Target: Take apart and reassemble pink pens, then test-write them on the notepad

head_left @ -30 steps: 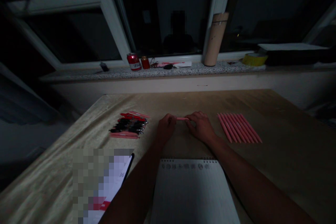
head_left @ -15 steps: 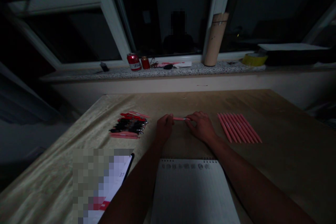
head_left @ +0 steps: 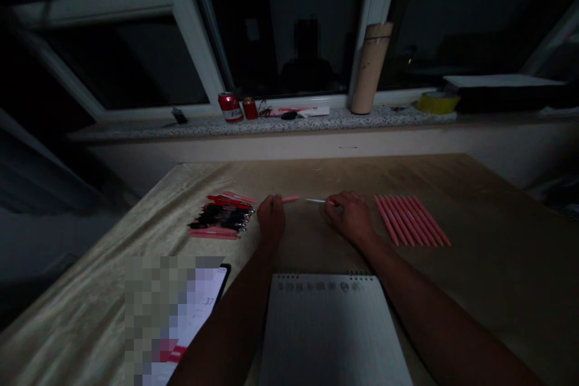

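A pink pen is in two parts between my hands, above the table. My left hand (head_left: 271, 217) is closed on one end of a pink pen piece (head_left: 290, 198), which sticks out to the right. My right hand (head_left: 349, 214) grips the other pen part, whose thin pale rod (head_left: 315, 201) points left. A gap separates the two parts. Left of my left hand lies a pile of black, red and pink pens (head_left: 224, 217). To the right of my right hand, several pink pens (head_left: 411, 220) lie side by side in a slanted row.
A spiral notebook (head_left: 335, 332) with marks along its top lies between my forearms. A lit phone (head_left: 199, 307), partly blurred out, is beside my left forearm. On the windowsill stand a red can (head_left: 230, 107), a tall tan cylinder (head_left: 371, 69) and yellow tape (head_left: 438, 102).
The pink pen has come apart. My left hand has moved left with one piece, and the pale rod now shows from the part in my right hand, which has barely moved.
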The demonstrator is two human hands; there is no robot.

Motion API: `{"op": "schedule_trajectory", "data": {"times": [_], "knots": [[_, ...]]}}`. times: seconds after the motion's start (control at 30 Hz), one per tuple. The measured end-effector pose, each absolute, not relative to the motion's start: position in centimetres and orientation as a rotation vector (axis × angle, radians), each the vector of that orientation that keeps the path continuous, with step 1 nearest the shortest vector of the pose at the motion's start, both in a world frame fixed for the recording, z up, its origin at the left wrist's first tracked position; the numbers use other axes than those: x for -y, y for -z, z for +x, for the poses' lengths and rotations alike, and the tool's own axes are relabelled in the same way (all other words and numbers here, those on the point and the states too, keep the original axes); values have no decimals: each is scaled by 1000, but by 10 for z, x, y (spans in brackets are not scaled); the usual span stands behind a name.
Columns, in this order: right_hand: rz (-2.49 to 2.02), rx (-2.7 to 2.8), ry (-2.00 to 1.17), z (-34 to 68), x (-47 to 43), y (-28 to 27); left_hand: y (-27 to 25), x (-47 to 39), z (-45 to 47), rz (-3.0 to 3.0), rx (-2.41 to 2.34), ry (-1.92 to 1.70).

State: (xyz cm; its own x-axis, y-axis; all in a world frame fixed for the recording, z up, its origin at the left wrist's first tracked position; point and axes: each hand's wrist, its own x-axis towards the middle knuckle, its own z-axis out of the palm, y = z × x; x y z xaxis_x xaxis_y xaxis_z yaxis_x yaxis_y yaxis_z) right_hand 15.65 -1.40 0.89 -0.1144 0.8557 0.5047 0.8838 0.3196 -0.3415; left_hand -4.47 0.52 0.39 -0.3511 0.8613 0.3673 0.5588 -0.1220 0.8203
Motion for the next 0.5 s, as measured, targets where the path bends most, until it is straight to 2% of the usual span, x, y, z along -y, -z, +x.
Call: {"op": "schedule_trajectory", "data": {"times": [0.3, 0.5], "knots": [[-1574, 1922, 42, 157, 13, -8, 4, -5, -41, 2102, -2025, -1024], [-1615, 1956, 26, 157, 15, -10, 2, -4, -41, 2078, -1913, -1035]]}}
